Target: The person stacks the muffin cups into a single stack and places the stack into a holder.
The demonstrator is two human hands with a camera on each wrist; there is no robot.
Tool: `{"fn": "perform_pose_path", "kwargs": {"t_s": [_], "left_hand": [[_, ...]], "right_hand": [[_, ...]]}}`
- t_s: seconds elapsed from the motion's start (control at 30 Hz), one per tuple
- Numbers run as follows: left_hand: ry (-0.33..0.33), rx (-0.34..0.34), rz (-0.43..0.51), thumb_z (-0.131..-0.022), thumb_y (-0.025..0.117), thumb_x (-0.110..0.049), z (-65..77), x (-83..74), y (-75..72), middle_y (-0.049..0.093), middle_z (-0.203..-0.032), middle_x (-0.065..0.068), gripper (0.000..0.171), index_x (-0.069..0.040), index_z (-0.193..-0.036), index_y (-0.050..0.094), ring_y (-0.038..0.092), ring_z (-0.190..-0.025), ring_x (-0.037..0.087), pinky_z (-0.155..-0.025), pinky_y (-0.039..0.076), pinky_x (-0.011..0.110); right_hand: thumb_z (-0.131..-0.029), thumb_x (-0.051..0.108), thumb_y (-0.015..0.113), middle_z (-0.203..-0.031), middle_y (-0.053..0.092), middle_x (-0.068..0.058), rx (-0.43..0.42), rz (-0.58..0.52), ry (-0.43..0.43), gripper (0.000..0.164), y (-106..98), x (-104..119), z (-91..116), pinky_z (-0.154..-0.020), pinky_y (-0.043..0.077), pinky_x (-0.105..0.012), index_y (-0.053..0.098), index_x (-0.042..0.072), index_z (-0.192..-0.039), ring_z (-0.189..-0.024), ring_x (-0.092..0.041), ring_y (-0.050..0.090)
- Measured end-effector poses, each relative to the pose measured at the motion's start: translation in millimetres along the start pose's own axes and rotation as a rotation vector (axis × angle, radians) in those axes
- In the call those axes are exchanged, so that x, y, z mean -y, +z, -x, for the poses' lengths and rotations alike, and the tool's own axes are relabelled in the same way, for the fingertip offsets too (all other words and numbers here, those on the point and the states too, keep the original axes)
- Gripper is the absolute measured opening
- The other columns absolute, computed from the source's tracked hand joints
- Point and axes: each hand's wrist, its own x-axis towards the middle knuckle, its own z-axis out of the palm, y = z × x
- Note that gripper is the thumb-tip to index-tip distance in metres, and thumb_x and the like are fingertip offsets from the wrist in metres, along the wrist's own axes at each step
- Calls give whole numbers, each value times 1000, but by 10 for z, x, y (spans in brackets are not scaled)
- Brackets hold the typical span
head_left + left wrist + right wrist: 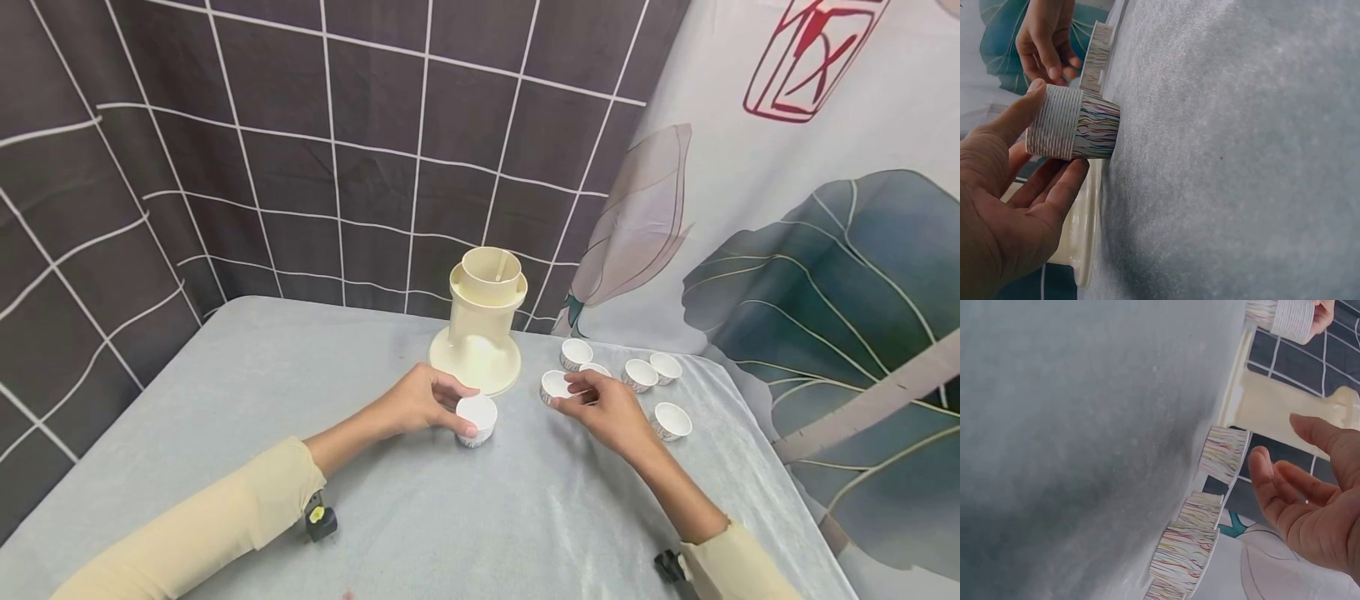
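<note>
Pinched by the thumb and fingers of the left hand (420,404), a squat stack of nested white paper cups printed with thin, wavy coloured lines (477,425) is held by its sides, the thumb up at the layered rims. It is near the middle of the desk (420,525), which is covered in pale grey cloth, and nearer the front edge than a cream plastic cylindrical stand with a wide round base (483,325) set close to the far edge. Whether the stack's bottom touches the cloth or hangs just above it, I cannot tell.

The right hand (607,408) grips nothing: its thumb and fingers are parted beside a single white paper cup with a similar print (553,385), and from the right wrist they look just apart from its rim. Five other small white cups (671,422) stand around it, toward the desk's far right corner.

Being paper, the stack should be light, stiff where the rims layer up and easier to dent at the lower wall. Opposite sides just under the rims look the best hold; a hard squeeze could crease it. Its mouth faces up, its narrower bottom faces the cloth, and its long axis runs roughly upright.
</note>
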Motion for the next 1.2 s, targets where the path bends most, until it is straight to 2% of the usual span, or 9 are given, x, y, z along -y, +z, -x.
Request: {"fn": "perform_pose_path", "kwargs": {"t_s": [0.23, 0.47, 0.57, 0.8, 1.0, 1.2], "left_hand": [[-8, 4, 2, -78, 102, -4, -1, -4, 2, 88, -113, 16, 52, 1, -126, 84, 84, -100, 19, -90, 68, 28], [-8, 1, -12, -78, 103, -6, -10, -7, 0, 88, -112, 15, 52, 0, -126, 84, 84, -99, 17, -89, 67, 26], [-5, 0, -12, -78, 103, -5, -11, -8, -1, 88, -112, 15, 52, 0, -126, 84, 84, -98, 18, -88, 68, 27], [-4, 2, -1, -78, 102, -4, -9, -10, 0, 88, -112, 17, 52, 1, -126, 83, 85, -99, 19, -88, 68, 28], [-12, 0, -4, -78, 102, -4, -10, -9, -4, 88, -112, 16, 52, 1, -126, 84, 85, -99, 19, -87, 68, 27], [-11, -1, -3, -78, 103, -5, -7, -6, -9, 88, -111, 16, 52, 1, -126, 84, 85, -98, 19, -86, 68, 27]], "right_hand": [[-97, 33, 89, -116, 85, -17, -13, 88, 34, 51, 29, -17, -17, -94, 67, -50, 76, 1, -134, -109, -34, 83], [-99, 34, 86, -119, 84, -22, -16, 131, 70, 54, 40, 6, -26, -97, 65, -58, 73, 0, -139, -111, -39, 82], [-98, 33, 86, -117, 84, -23, -22, 147, 65, 54, 49, 12, -39, -97, 65, -58, 73, -2, -137, -110, -39, 82], [-94, 34, 88, -106, 84, -20, -35, 187, 68, 56, 86, 31, -59, -88, 64, -55, 74, -6, -129, -95, -33, 78], [-95, 37, 87, -107, 83, -20, -11, 190, 109, 57, 121, 45, -65, -89, 63, -55, 73, -6, -129, -95, -33, 77], [-97, 42, 85, -94, 79, -14, -3, 211, 124, 47, 142, 55, -101, -73, 56, -45, 75, -1, -112, -82, -28, 69]]}}
